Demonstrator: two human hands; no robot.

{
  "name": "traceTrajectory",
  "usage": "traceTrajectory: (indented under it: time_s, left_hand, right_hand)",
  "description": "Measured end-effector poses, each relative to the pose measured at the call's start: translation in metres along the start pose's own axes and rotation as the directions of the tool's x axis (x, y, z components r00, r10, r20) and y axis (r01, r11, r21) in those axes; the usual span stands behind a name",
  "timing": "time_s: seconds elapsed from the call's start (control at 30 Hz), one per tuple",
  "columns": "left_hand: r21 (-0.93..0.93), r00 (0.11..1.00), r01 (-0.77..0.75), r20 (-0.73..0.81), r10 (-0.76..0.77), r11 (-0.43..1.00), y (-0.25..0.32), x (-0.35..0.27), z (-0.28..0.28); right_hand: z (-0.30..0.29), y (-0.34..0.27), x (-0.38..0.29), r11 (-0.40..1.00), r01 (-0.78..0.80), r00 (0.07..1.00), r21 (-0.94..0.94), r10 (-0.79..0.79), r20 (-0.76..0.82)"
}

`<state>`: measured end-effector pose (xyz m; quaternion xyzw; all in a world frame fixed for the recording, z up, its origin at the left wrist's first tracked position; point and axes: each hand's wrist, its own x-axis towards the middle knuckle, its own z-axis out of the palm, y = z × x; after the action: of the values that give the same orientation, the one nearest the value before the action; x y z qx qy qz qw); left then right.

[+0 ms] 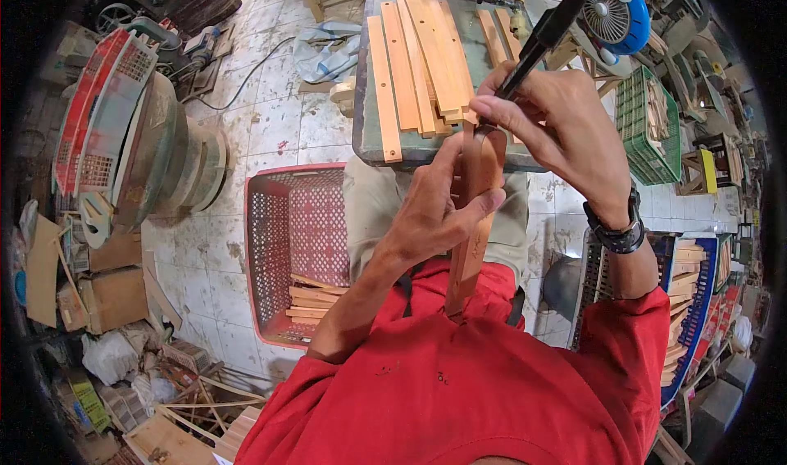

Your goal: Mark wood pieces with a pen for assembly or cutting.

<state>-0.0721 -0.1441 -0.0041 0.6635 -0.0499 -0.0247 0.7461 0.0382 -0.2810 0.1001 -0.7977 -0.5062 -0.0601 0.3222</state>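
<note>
My left hand (pixel 433 204) is wrapped around a long wooden piece (pixel 476 237) with a rounded far end, held in front of my lap. Pencil-like marks show on its face. Between the thumb and fingers of my right hand (pixel 559 121) is a black pen-shaped tool (pixel 538 38). Its lower end meets or hovers over the top of the wood; which one I cannot tell. Just beyond both hands, several drilled wooden slats (pixel 399 65) lie on a dark green work surface (pixel 369 121).
A red plastic crate (pixel 252 250) with slats stands to my left. On the right are a blue crate (pixel 701 317) of wood strips and a green crate (pixel 630 108). A blue fan (pixel 633 16) sits far right. A round machine (pixel 178 164) stands at far left.
</note>
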Motion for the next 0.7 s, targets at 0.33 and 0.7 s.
traceTrajectory:
  time_s: [0.33, 0.7]
  left_hand:
    - [-0.020, 1.000, 0.008, -0.024, -0.008, 1.000, -0.002, 0.001, -0.001]
    - [-0.295, 0.931, -0.148, -0.363, 0.033, 0.944, 0.014, 0.000, -0.035]
  right_hand:
    - [0.003, 0.002, -0.003, 1.000, 0.015, 1.000, 0.015, -0.015, 0.011]
    - [0.033, -0.007, -0.066, 0.827, -0.114, 0.804, 0.551, 0.403, -0.438]
